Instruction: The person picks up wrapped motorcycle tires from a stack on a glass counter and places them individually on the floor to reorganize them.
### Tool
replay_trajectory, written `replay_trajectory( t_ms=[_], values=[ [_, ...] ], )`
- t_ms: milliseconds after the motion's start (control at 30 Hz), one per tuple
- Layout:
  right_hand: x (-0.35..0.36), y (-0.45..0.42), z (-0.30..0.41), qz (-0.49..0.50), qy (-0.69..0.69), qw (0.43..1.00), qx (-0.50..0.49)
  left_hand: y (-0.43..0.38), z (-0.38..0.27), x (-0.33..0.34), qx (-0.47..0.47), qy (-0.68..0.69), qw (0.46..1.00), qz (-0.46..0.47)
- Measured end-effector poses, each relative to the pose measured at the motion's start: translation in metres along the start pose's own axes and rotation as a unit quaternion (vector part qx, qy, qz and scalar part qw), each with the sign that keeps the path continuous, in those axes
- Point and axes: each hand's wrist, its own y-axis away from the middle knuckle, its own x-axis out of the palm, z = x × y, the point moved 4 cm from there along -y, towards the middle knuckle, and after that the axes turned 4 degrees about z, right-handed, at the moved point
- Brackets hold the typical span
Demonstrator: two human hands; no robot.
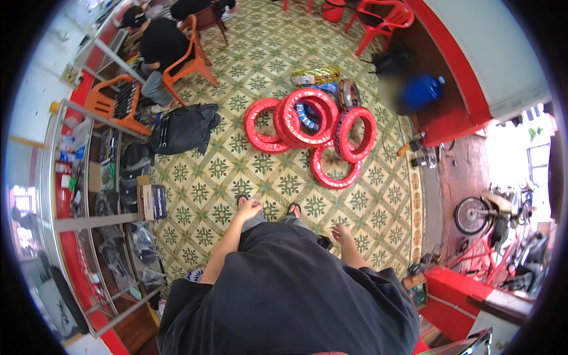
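My left hand [252, 207] hangs in front of my body above my sandalled foot, holding nothing, with its fingers loosely bent. Lower and off to the right is my right hand [340, 233], also bare, its fingers slightly apart. On the patterned tile floor ahead lies a group of tyres in red wrapping. One red-wrapped tyre [254, 128] lies at the left, partly under a stack [289, 116]. Another wrapped tyre [371, 133] leans over a flat one [320, 171]. Behind them are a tyre in yellow wrapping [316, 75] and a dark tyre in clear wrapping [350, 94].
A glass-and-metal display case [102, 223] stands along the left, with a cardboard box [144, 197] at its edge. Near a black plastic sheet [184, 128], a person [164, 42] sits on an orange chair [195, 66]. At right are a blue water jug [421, 92] and a motorcycle [495, 206].
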Motion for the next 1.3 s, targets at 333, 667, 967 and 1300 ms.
replay_trajectory(
  t_ms=[333,667,967,1300],
  values=[
    [0.109,0.008,0.083,0.098,0.164,0.976,-0.106,0.147,0.125,-0.036,-0.256,0.171,0.941,-0.140],
    [0.294,0.047,0.032,0.188,0.404,0.885,-0.134,0.244,0.204,-0.053,-0.180,0.241,0.922,-0.245],
    [0.449,0.140,-0.067,0.358,0.498,0.769,-0.181,0.326,0.297,-0.086,-0.216,0.526,0.756,-0.324],
    [0.593,0.408,-0.036,0.510,0.460,0.582,-0.436,0.514,-0.105,-0.273,0.479,0.297,0.794,-0.228]
  ],
)
